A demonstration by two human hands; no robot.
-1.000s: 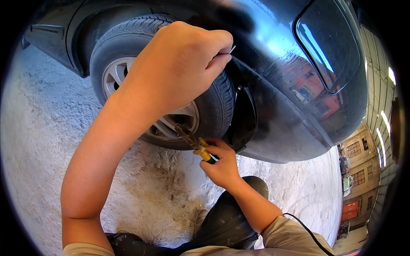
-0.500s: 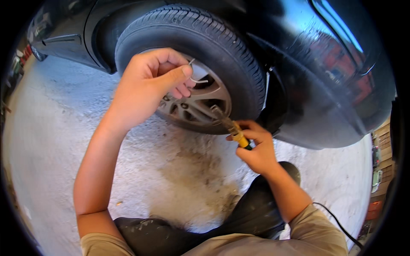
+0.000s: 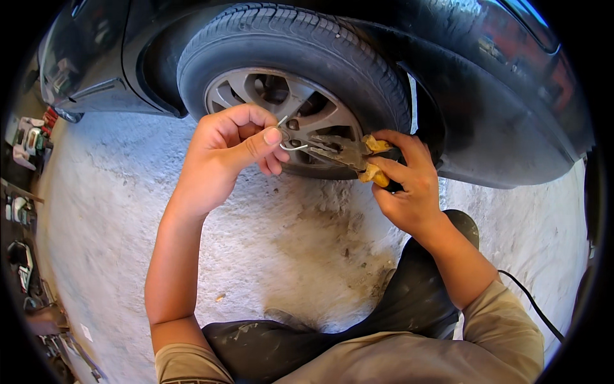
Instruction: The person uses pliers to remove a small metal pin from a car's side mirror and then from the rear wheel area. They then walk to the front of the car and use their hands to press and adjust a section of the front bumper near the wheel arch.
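My left hand [image 3: 230, 150] pinches a small bent piece of metal wire [image 3: 289, 142] between thumb and fingers. My right hand [image 3: 401, 185] grips a pair of pliers [image 3: 345, 153] by its yellow handles, and the jaws point left and meet the wire. Both hands are held up in front of a car wheel [image 3: 291, 83] with a silver spoked rim and a black tyre.
A dark car body [image 3: 511, 96] curves over the wheel and to the right. Rough concrete floor [image 3: 109, 211] lies below. Tools and clutter [image 3: 25, 211] line the left edge. A black cable [image 3: 531, 304] runs by my right elbow, and my dark-trousered knee [image 3: 409, 301] is raised.
The view has dropped from the car body to the wheel. My two hands have come together, and the pliers now meet the wire held in my left hand.
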